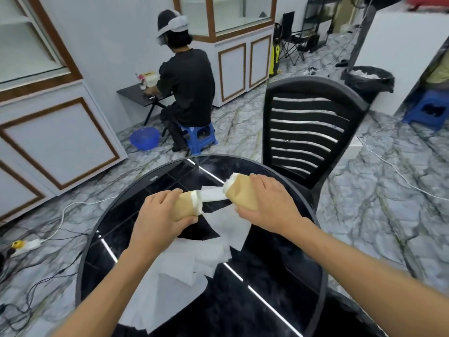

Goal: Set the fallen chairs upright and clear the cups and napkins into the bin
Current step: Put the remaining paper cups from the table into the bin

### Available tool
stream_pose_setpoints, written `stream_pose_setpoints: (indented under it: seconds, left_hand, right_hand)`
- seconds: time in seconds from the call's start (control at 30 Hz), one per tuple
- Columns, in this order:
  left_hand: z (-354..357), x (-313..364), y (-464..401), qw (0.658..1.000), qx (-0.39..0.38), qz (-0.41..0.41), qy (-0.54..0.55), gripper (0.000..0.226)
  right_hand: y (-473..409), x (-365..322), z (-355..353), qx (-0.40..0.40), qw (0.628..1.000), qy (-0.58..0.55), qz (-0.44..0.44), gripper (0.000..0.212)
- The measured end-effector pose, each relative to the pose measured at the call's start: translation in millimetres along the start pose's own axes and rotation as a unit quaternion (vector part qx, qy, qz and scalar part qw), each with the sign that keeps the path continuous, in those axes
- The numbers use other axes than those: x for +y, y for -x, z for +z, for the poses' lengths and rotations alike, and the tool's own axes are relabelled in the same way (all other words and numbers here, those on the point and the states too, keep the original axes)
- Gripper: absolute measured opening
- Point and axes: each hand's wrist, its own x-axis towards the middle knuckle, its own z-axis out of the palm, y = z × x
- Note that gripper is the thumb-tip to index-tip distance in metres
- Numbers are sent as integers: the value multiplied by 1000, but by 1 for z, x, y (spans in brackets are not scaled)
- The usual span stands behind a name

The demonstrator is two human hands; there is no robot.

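Over the round black table (279, 276), my left hand (160, 215) grips a tan paper cup (187, 205) lying sideways, rim to the right. My right hand (269, 205) grips a second tan paper cup (243, 193), rim to the left. A white napkin (211, 193) stretches between the two rims. Several white napkins (194, 259) lie spread on the table under my hands. A black slatted chair (308, 132) stands upright behind the table. The black-lined bin (366, 80) sits on the floor at the far right.
A person in black sits on a blue stool (199, 137) at a small dark table, back turned, with a blue basin (144, 138) beside them. Cables and a power strip (26, 244) lie on the marble floor at left. Another blue stool (427, 110) stands at right.
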Motion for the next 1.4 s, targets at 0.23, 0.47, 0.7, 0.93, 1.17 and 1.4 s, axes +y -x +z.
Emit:
stream_pose_setpoints:
  seconds: [0.23, 0.47, 0.7, 0.93, 1.17, 1.4]
  left_hand:
    - [-12, 46, 47, 1000, -3, -14, -9, 75]
    - [4, 93, 103, 1000, -13, -18, 17, 81]
    - [39, 158, 158, 997, -66, 21, 43, 71]
    - [87, 235, 207, 987, -104, 106, 67, 77]
    - [128, 254, 239, 975, -100, 194, 48, 76]
    - [202, 213, 274, 968, -197, 152, 12, 79]
  right_hand:
    - [79, 39, -47, 6, 999, -39, 36, 88]
    - [169, 91, -72, -21, 995, -56, 76, 86]
    - [236, 128, -79, -42, 992, -65, 99, 81]
    - [299, 160, -57, -90, 982, -81, 142, 86]
    - [348, 180, -11, -137, 969, -92, 186, 87]
    - [379, 182, 38, -184, 957, -93, 202, 99]
